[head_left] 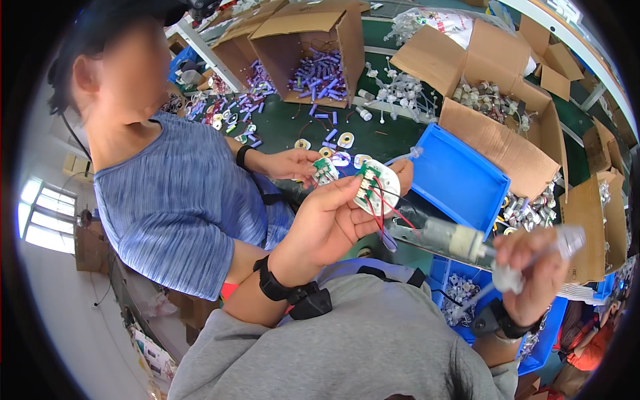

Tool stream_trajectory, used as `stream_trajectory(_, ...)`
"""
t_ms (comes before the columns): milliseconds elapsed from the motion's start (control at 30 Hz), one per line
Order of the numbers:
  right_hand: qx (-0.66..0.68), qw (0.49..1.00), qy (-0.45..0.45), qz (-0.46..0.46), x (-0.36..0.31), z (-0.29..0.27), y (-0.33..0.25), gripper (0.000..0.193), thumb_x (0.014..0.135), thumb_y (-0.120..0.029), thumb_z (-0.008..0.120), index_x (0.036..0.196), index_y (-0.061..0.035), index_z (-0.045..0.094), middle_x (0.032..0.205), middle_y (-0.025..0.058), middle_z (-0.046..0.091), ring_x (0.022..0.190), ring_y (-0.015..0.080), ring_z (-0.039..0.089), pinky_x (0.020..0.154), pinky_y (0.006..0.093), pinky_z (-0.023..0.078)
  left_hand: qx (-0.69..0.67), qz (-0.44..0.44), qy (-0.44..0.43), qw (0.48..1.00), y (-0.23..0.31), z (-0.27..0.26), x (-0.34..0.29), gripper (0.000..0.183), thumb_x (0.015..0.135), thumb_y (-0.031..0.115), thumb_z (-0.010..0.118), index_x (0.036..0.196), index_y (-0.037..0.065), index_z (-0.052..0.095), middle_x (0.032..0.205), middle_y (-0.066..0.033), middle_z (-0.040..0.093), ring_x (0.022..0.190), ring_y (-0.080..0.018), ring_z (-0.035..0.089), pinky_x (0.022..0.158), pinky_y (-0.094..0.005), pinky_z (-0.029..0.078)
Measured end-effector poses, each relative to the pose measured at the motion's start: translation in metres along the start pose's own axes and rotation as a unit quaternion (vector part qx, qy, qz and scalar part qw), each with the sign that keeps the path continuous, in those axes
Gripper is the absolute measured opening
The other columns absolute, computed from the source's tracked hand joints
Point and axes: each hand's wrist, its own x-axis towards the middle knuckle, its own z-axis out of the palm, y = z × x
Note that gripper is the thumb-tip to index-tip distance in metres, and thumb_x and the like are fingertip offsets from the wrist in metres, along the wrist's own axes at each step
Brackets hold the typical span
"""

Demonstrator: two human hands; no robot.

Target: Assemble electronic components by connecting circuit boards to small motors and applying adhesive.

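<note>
My left hand (327, 223) is closed round a white oval plastic cover (387, 189) that carries a green circuit board (367, 180). Red and black wires run off the board, and a purple cylindrical cell (388, 241) dangles below the fingers. Over on the right, my right hand (537, 277), blurred by motion, grips a clear plastic tube assembly. Its cream-coloured cylinder (467, 241) points left toward the cover, with a clear section at that end. I cannot tell whether the wires join the two parts.
At my left a co-worker's hand (290, 165) holds a similar board piece (325, 171). Ahead, a cardboard box (300, 30) spills purple cells onto the green table. A blue tray (453, 173) and an open carton (500, 143) of motor parts stand to the right; blue bins (553, 333) sit lower.
</note>
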Motion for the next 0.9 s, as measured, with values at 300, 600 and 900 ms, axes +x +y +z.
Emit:
stream_trajectory(300, 0.088, 0.989, 0.022, 0.119, 0.017, -0.023, 0.057, 0.031, 0.086, -0.024, 0.046, 0.096, 0.0048, 0.046, 0.068, 0.0098, 0.055, 0.07, 0.0233, 0.058, 0.069, 0.0354, 0.046, 0.162, 0.066, 0.043, 0.984, -0.003, -0.019, 0.013, 0.025, 0.087, 0.016, 0.04, 0.103, -0.003, 0.044, 0.094, -0.0142, 0.057, 0.08, -0.0221, 0.061, 0.072, -0.0327, 0.051)
stream_trajectory(600, 0.208, 0.861, -0.34, 0.317, 0.023, -0.057, 0.08, 0.085, 0.069, -0.059, 0.056, 0.12, 0.0035, 0.031, 0.105, 0.0186, 0.051, 0.093, 0.0248, 0.053, 0.083, 0.036, 0.041, 0.304, 0.223, 0.115, 0.919, -0.03, 0.019, 0.008, 0.019, 0.086, 0.015, 0.047, 0.094, -0.002, 0.049, 0.088, -0.0113, 0.059, 0.076, -0.0178, 0.061, 0.069, -0.0298, 0.05)
stream_trajectory(900, -0.091, 0.948, -0.3, 0.057, 0.032, -0.018, 0.086, 0.041, 0.066, -0.017, 0.069, 0.098, -0.0009, 0.049, 0.092, 0.0099, 0.053, 0.084, 0.0183, 0.053, 0.072, 0.0263, 0.042, 0.32, 0.33, 0.136, 0.878, -0.071, 0.052, 0.009, 0.023, 0.085, 0.013, 0.049, 0.098, -0.006, 0.05, 0.087, -0.0103, 0.059, 0.075, -0.0136, 0.059, 0.067, -0.0262, 0.05)
